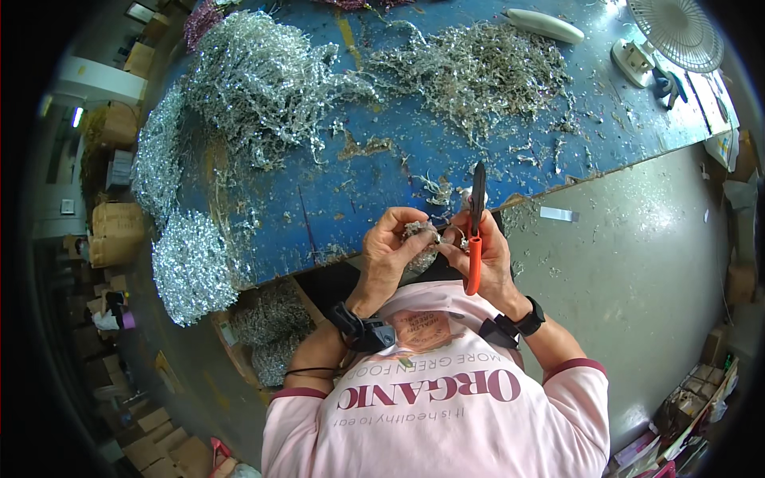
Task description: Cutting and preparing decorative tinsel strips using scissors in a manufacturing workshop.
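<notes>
Both my hands work close together at the near edge of the blue table [275,211]. My left hand [389,248] pinches a small tangle of silver glittery strands [420,231] between thumb and fingers. In my right hand [492,253] lies a pair of scissors [475,255] with orange handles, its dark blades pointing away from me. The right thumb and fingertips also meet at the strands, beside the left fingertips. Part of the tangle is hidden behind my fingers. Loose scraps [437,190] lie on the table just beyond my hands.
A large silver tinsel heap [255,80] and a duller strand heap [498,72] cover the far table. Silver bundles [194,267] hang over the left edge. A white fan [677,32] stands far right. Below the table sits a box of silver strands [275,319]; cardboard boxes [118,231] stand left.
</notes>
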A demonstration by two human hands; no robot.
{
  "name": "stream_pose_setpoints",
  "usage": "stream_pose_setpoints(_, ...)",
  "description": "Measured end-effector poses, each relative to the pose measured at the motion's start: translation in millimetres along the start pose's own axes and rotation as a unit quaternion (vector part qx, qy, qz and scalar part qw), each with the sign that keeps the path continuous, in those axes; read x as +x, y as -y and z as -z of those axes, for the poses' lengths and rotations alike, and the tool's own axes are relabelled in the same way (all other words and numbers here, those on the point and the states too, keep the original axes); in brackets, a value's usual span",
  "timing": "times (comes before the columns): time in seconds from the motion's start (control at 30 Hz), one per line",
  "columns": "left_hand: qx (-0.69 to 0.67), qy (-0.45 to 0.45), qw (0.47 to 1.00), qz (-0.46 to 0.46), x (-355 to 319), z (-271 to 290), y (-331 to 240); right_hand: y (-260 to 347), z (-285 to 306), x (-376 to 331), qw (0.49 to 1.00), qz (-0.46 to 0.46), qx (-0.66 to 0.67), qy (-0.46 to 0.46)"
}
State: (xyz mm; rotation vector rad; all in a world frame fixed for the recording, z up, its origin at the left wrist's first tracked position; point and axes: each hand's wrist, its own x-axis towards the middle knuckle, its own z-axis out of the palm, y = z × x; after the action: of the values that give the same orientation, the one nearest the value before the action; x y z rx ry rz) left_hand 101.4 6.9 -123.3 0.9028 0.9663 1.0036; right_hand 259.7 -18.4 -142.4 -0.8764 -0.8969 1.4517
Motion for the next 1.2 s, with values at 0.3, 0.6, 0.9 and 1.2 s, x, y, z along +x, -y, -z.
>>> stream_pose_setpoints(0.3, -0.019, -0.053, 0.998, -0.037, 4.8, 1.5, -5.5, 1.5, 1.1, -2.7, 1.0, -0.002, -0.01, 0.028)
stream_pose_setpoints(0.6, -0.068, 0.018, 0.996, 0.046, -8.4, -2.3, -5.6, -3.1, 0.6, -2.4, 0.999, 0.012, 0.026, 0.018)
stream_pose_setpoints(0.9, -0.026, 0.006, 0.999, -0.031, -11.6, -0.6, 1.3, -11.2, 1.5, -4.6, 0.999, 0.001, -0.03, 0.022)
stream_pose_setpoints(1.2, 0.112, -0.043, 0.987, -0.109, -14.3, -4.7, -4.4, -4.3, -1.9, -0.9, 0.999, 0.035, 0.005, 0.004)
